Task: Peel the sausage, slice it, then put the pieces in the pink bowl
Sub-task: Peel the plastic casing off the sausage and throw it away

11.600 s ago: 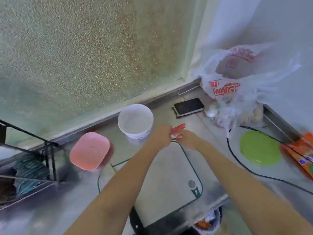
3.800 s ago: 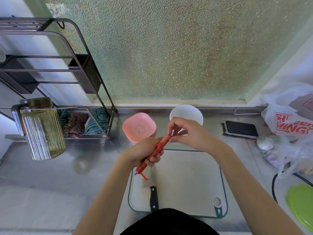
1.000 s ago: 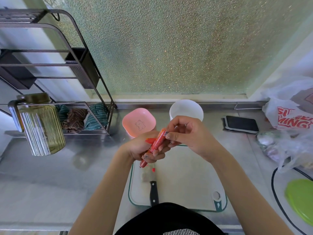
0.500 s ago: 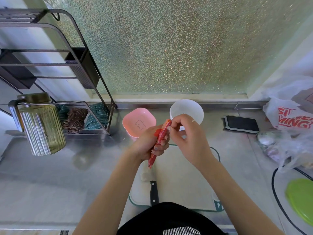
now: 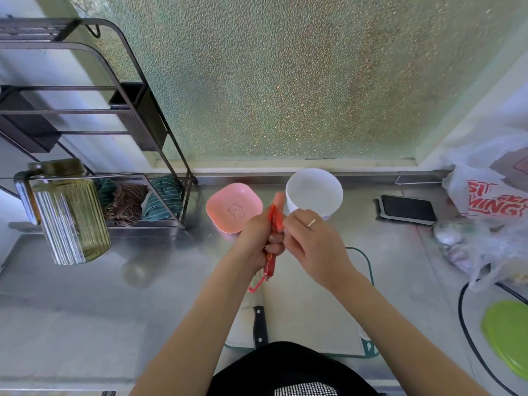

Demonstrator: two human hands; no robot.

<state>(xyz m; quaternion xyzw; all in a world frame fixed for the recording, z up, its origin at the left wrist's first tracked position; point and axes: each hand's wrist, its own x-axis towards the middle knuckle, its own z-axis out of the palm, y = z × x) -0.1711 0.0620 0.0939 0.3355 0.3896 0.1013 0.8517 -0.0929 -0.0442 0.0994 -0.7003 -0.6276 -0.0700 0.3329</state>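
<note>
Left hand (image 5: 258,238) is wrapped around the sausage (image 5: 273,238), held nearly upright above the cutting board's (image 5: 314,307) far edge, top end already bare. Right hand (image 5: 311,241) pinches the red casing near the top. Pink bowl (image 5: 234,207) and white bowl (image 5: 314,192) sit just past the board by the counter's back edge. Knife (image 5: 259,324) lies at the board's near-left corner.

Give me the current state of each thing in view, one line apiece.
sausage: held upright, red casing peeled off the top end only
left hand: gripping the sausage
right hand: pinching the casing
pink bowl: empty
white bowl: empty
knife: lying unused on the cutting board
phone: screen dark
</note>
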